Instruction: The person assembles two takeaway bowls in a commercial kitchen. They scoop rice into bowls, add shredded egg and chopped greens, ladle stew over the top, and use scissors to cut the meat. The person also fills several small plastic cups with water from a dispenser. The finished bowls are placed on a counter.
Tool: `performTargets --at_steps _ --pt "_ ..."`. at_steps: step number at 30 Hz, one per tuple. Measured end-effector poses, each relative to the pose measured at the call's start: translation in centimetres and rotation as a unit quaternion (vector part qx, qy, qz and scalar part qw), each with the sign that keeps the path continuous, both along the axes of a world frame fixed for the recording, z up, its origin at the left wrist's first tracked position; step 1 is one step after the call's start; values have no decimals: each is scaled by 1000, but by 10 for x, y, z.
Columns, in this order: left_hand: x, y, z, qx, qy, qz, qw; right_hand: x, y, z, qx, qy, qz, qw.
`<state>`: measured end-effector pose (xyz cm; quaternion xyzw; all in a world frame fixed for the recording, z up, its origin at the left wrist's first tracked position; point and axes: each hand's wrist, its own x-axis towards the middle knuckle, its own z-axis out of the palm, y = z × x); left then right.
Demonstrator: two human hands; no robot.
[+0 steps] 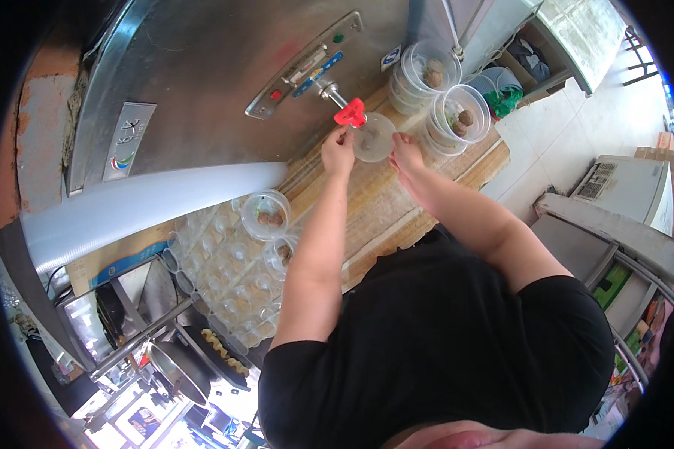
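Clear tub (372, 142) between left grip (338, 153) and right grip (407, 153), near tap (350, 114)

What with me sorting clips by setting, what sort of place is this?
Probably a food or drinks shop's work area: a steel dispenser with a red-handled tap, clear cups holding brown lumps, and a metal pan.

The tap (350, 114) is bright red, and the cup (373, 139) under it is colourless, a little milky. The metal machine (210, 67) is silver grey; on its panel (259, 107) there are a green spot (338, 38), a red spot (275, 95) and a blue strip (318, 73). The table (382, 206) is yellowish brown with darker streaks. In the clear tubs (445, 144), the lumps (466, 118) are brown (some green shows beside them). The shirt (442, 337) is plain black.
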<state>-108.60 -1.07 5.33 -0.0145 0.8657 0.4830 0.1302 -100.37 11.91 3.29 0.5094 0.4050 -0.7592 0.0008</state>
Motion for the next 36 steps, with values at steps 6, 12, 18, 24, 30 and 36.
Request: performTargets --at_steps 6,12,18,24,30,36 --pt "22 -10 4 -65 57 -18 996 9 -2 33 561 6 376 738" --pt "63 -33 -4 -54 -23 -20 998 46 -2 80 566 58 583 580" --pt "106 -42 12 -32 -50 -19 998 84 -3 72 562 81 557 607" --pt "151 -39 10 122 -145 90 978 99 17 32 125 -18 332 935" --pt "136 -44 5 87 -144 61 984 106 21 55 366 31 394 843" --pt "123 -58 7 -168 45 -148 973 120 89 101 452 213 169 850"
